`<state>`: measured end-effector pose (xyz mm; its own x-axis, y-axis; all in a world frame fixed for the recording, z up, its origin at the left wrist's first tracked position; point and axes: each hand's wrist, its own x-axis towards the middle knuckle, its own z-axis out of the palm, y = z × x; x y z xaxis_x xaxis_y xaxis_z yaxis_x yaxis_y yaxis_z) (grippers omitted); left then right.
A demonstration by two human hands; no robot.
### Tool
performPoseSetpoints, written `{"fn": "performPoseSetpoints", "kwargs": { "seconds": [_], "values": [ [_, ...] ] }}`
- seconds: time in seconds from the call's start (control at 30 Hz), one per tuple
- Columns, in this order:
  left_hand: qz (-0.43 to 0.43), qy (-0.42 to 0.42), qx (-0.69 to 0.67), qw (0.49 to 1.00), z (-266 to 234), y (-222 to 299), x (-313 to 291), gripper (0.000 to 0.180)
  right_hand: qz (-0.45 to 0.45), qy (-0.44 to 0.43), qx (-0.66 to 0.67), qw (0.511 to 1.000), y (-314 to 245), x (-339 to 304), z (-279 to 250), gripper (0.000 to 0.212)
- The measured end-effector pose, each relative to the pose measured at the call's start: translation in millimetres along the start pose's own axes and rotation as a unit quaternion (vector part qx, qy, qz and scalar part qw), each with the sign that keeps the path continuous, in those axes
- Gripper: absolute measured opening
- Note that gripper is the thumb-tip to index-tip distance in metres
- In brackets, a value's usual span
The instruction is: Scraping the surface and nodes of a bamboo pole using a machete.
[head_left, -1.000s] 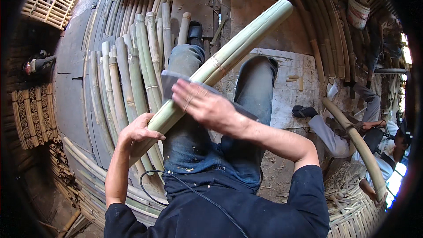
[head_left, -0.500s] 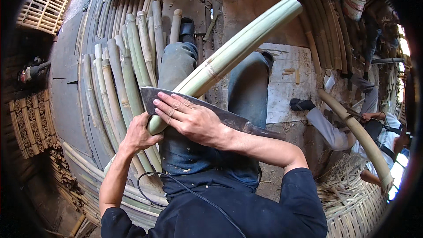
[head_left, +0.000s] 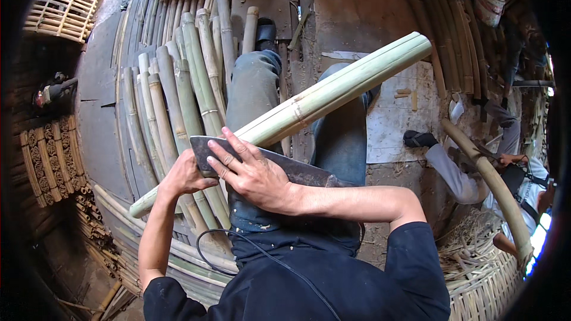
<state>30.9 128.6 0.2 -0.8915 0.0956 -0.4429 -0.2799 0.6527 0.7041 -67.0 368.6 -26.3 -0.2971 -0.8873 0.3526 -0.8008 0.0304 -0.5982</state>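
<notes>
A thick pale-green bamboo pole (head_left: 333, 98) slants across my thighs, its far end raised to the right. My left hand (head_left: 185, 173) is closed round the pole near its lower end, which sticks out past my left wrist. My right hand (head_left: 256, 175) lies over the wide dark blade of a machete (head_left: 300, 171), fingers spread across the flat of it and holding it crosswise against the bamboo. The right thumb is hidden. The blade's blunt tip reaches close to my left hand, while the handle end passes under my right forearm.
Several bamboo poles (head_left: 199, 77) lie side by side on the left. Bundled sticks (head_left: 53, 160) are stacked farther left. At right, a person (head_left: 523, 190) sits with a curved bamboo pole (head_left: 499, 196). A woven basket (head_left: 488, 285) stands at lower right, a bucket (head_left: 489, 3) at upper right.
The whole view has shifted slightly. The pole's far end has swung lower and to the right, so the pole lies flatter. My right fingers are more spread on the blade.
</notes>
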Motion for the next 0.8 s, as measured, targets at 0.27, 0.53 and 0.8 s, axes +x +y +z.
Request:
{"fn": "performPoseSetpoints", "kwargs": {
  "seconds": [0.27, 0.53, 0.8],
  "values": [
    [-0.044, -0.075, -0.082, 0.993, -14, 5, 25, 0.092, -0.228, -0.042, -0.217, 0.948, 39, 9, -11, 0.061],
    [-0.131, -0.033, -0.069, 0.988, -9, 26, 21, 0.086, 0.059, 0.114, 0.062, 0.990, 40, 46, -13, 0.056],
    [-0.117, -0.011, 0.009, 0.993, 0, 25, 8, 0.072, 0.013, 0.016, 0.043, 0.999, 18, 11, -17, 0.064]
  ]
}}
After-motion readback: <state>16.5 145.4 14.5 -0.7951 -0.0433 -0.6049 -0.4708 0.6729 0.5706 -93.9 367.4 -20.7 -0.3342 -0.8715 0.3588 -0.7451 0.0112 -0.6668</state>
